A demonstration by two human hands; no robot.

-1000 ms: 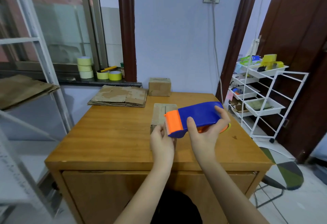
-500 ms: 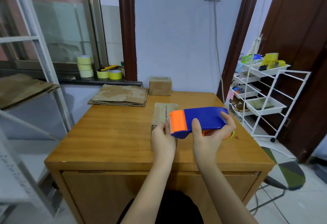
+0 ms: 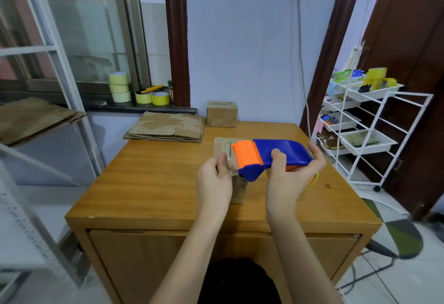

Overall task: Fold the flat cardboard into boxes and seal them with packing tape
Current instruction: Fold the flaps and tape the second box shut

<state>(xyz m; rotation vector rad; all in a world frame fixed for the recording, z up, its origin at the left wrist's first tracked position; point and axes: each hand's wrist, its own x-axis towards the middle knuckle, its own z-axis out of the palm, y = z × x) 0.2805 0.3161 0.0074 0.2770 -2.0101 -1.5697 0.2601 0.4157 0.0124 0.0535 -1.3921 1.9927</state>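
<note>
Taking the folded box in hand (image 3: 229, 157) as the landmark, which stands near the middle of the tabletop (image 3: 149, 183): far to its left and behind, on the windowsill, sit spare tape rolls (image 3: 120, 87). Nearer, behind and left of it at the tabletop's far edge, lies a stack of flat cardboard (image 3: 168, 127), not yet folded, so several boxes appear to be left to make. Directly behind the landmark stands a finished small box (image 3: 222, 114), closed up; whether its seam is taped is too small to tell.

The left hand (image 3: 215, 184) rests against the near left side of the landmark box, fingers curled at its top edge, seemingly pinching a tape end there, though the tape itself cannot be made out. Just right of it, the right hand (image 3: 288, 178) grips the blue and orange tape dispenser (image 3: 271, 156), thumb over the top, with the orange head over the box's top seam.

By this showing one box is done, and the second is folded and at the start of its sealing.
</note>
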